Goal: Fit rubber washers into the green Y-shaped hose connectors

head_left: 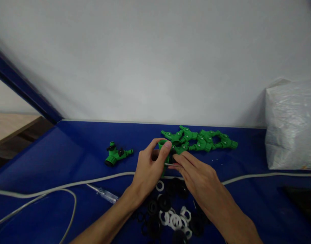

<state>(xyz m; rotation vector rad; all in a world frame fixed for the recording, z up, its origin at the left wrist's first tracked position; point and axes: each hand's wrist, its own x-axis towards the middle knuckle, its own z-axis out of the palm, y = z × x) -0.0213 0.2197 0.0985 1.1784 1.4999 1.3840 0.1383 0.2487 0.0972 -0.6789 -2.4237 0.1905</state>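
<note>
A plain white wall [155, 51] is seen behind a glossy dark-blue table top [69, 152]. At the right edge of the table a crumpled translucent white plastic bag [292, 125] is set against the wall. A long pale grey cable [259, 175] is laid across the table from side to side and passes under both hands.

The left hand [147, 169] is raised over the middle of the table and is clamped on a green plastic hose fitting with a round collar [163, 145], which is gripped between thumb and forefinger, just in front of the heap of green parts. The right hand [198, 174] is brought up against it from the right. Its fingers are drawn together at the tips and are pinched on a thin pale sliver [167, 164], too small to be identified, which is held just beside the fitting.

Behind the hands, a heap of green Y-shaped plastic fittings [203, 140] is spread near the wall. Below the wrists, a scatter of black and white plastic rings and nuts [170, 213] is strewn on the table. To the left, well apart, a single green Y-shaped fitting with black knobs [116, 155] is placed. Nearer the left forearm, a small screwdriver with a clear handle [104, 194] is laid just beside the cable.
</note>
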